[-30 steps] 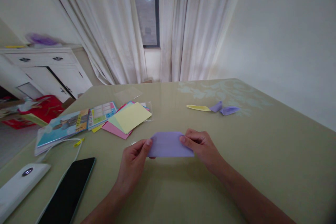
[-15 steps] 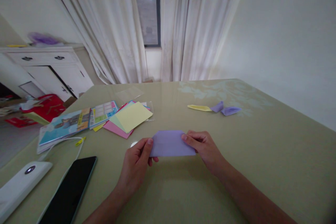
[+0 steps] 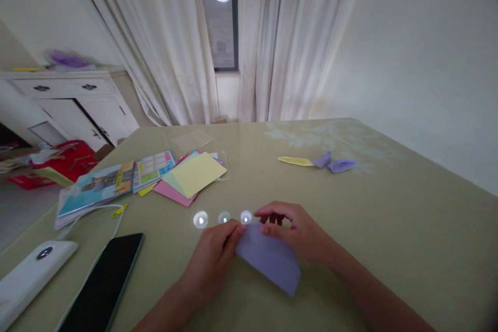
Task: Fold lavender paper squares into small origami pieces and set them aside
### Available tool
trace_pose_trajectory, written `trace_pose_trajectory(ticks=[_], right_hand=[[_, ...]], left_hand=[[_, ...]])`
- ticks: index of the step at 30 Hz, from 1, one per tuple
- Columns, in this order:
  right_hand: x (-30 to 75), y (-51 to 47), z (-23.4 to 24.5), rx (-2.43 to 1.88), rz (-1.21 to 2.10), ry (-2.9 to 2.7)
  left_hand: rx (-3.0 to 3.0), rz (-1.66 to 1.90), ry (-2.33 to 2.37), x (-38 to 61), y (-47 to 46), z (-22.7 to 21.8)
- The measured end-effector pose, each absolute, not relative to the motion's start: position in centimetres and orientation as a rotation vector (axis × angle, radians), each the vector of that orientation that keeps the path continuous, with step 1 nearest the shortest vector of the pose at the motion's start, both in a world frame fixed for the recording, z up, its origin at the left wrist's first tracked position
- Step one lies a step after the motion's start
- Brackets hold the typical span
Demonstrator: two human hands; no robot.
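A folded purple paper (image 3: 270,259) lies slanted on the greenish table (image 3: 389,228) in front of me, its long edge running down to the right. My left hand (image 3: 216,254) pinches its upper left corner with closed fingers. My right hand (image 3: 293,231) is curled over the upper edge, fingertips pressing on the paper close to the left hand's fingers.
A stack of coloured paper sheets (image 3: 192,176) and booklets (image 3: 97,189) lie at the left. A black tablet (image 3: 103,282) and a white power bank (image 3: 27,277) with a cable sit near the left front edge. Folded yellow and purple paper pieces (image 3: 319,161) rest further back.
The purple paper was turned from level to slanting and pulled nearer to me. Both hands came together at its upper left end. Three light reflections now show on the table.
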State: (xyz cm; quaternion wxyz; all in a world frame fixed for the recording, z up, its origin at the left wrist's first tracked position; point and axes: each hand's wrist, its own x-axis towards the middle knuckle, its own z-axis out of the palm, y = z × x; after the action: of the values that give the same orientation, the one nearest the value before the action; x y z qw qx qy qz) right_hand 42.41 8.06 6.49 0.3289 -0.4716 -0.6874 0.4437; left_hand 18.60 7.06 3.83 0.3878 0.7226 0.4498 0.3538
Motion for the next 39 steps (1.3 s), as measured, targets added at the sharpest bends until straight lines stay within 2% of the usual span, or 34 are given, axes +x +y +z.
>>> trace_pose_trajectory(ticks=[3,8,12,18,32,39], right_hand=[[41.4,7.3,6.4,-1.233,1.172,-1.827],[40.7,7.2,6.0,-1.319,1.068,-1.629],[40.7,7.0,6.0,-1.231,1.006,-1.591],[40.7,6.6,6.2,-1.114,1.023,-1.576],[40.4,6.2,6.3,-1.193,0.953,-1.65],[40.9,6.9,5.9,-1.221,1.263,-1.577]], left_hand=[[1.858,0.886,1.124,19.0,6.5,3.5],[1.407,1.146,1.159,19.3,6.6,3.4],[1.217,1.247,1.084,19.4,6.9,4.2],[1.297,1.224,0.992,19.4,6.5,4.9],[1.302,1.172,0.994,19.4,6.6,4.4],[1.141,1.302,1.167,18.8,7.1,4.0]])
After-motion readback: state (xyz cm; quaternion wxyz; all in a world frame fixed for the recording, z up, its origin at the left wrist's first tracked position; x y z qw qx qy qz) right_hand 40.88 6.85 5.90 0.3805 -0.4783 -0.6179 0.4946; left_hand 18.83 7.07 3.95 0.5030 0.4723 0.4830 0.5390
